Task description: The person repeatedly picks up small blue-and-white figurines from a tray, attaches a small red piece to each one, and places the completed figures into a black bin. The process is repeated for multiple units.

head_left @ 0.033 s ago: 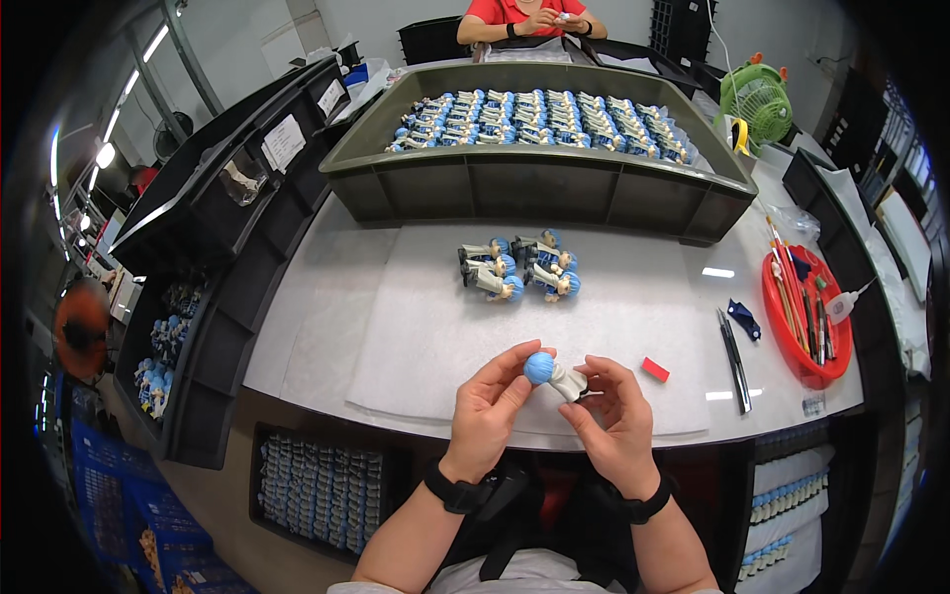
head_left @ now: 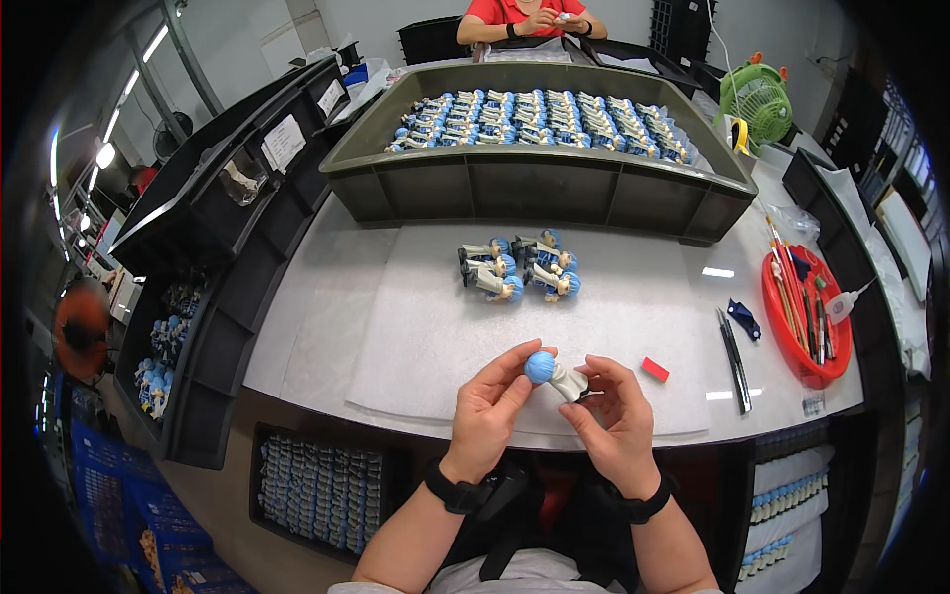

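Observation:
A small toy figure [head_left: 568, 381] with blue hair and a white body is held over the near part of the white mat [head_left: 416, 346]. My left hand [head_left: 487, 398] grips its blue head between thumb and fingers. The fingers of my right hand [head_left: 616, 421] are closed round its lower end, where dark feet partly show. Beyond my hands lies a group of several similar blue-haired figures [head_left: 510, 269]. A red block [head_left: 655, 370] rests just right of my right hand.
A large grey-green bin [head_left: 534, 188] full of figures stands at the back. On the right are a knife-like tool [head_left: 734, 361], a dark blue piece [head_left: 744, 320] and a red basket [head_left: 836, 368] of brushes. Black crates [head_left: 233, 327] line the left. Another person [head_left: 529, 20] sits opposite.

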The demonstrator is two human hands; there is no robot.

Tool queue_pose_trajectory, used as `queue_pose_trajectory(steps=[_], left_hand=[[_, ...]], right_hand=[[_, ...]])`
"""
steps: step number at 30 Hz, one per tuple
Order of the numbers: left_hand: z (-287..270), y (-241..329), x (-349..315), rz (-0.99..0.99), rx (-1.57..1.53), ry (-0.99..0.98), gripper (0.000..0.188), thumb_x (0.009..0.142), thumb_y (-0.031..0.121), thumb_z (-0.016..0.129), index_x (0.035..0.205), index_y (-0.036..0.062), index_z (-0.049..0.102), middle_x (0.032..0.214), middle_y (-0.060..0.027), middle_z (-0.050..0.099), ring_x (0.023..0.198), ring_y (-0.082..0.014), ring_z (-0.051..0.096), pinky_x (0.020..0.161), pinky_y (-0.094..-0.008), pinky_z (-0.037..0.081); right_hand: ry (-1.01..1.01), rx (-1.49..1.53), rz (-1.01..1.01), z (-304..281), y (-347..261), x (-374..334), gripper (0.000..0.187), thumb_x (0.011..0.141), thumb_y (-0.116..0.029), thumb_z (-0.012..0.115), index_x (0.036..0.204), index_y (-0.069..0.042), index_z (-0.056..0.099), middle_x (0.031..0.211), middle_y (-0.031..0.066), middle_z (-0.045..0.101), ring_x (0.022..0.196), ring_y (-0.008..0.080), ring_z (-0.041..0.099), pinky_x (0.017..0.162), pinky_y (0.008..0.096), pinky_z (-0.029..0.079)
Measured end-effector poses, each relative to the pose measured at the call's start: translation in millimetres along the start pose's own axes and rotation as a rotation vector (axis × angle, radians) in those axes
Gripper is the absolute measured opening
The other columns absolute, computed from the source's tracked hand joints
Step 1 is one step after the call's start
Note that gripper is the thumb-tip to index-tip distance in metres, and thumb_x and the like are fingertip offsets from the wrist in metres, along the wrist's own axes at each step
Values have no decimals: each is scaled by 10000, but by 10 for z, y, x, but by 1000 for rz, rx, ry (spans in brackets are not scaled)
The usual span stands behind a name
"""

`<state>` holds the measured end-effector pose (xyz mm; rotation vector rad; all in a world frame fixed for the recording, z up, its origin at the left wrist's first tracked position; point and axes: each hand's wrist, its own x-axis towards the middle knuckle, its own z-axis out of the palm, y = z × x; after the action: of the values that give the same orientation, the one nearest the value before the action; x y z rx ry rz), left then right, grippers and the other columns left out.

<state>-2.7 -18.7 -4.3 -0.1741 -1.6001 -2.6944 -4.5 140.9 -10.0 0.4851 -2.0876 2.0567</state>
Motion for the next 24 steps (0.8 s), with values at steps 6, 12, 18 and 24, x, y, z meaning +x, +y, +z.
queue_pose_trajectory(steps=[6, 12, 18, 24], left_hand=[[14, -27, -1, 66, 114, -4, 339, 946, 72, 524, 1275, -2, 493, 1230, -158, 574, 1107, -181, 556, 977, -327, 430], [32, -31, 21, -22, 36, 97, 326, 966, 100, 504, 1277, 4, 497, 1193, -111, 588, 1055, -140, 570, 903, -281, 490], [58, -15, 43, -60, 23, 118, 326, 976, 132, 486, 1270, -8, 489, 1161, -149, 593, 982, -167, 610, 836, -306, 534], [53, -11, 41, -73, 11, 122, 322, 975, 131, 485, 1263, -12, 488, 1151, -146, 595, 969, -164, 614, 828, -304, 539]], right_hand=[[-9, 5, 7, 9, -13, -5, 508, 749, 44, 725, 1204, 0, 505, 1067, 102, 586, 924, 148, 592, 734, 253, 527], [-30, 36, 11, -11, -19, -9, 601, 696, -47, 807, 1213, -8, 501, 1087, 99, 584, 909, 143, 598, 726, 249, 526], [-55, 34, 18, -27, 9, -11, 687, 653, -106, 847, 1233, -12, 492, 1087, 95, 589, 904, 139, 601, 719, 241, 521], [-73, 28, 13, -28, -26, -3, 578, 721, -35, 781, 1227, -4, 502, 1059, 93, 596, 880, 138, 607, 722, 242, 520]])
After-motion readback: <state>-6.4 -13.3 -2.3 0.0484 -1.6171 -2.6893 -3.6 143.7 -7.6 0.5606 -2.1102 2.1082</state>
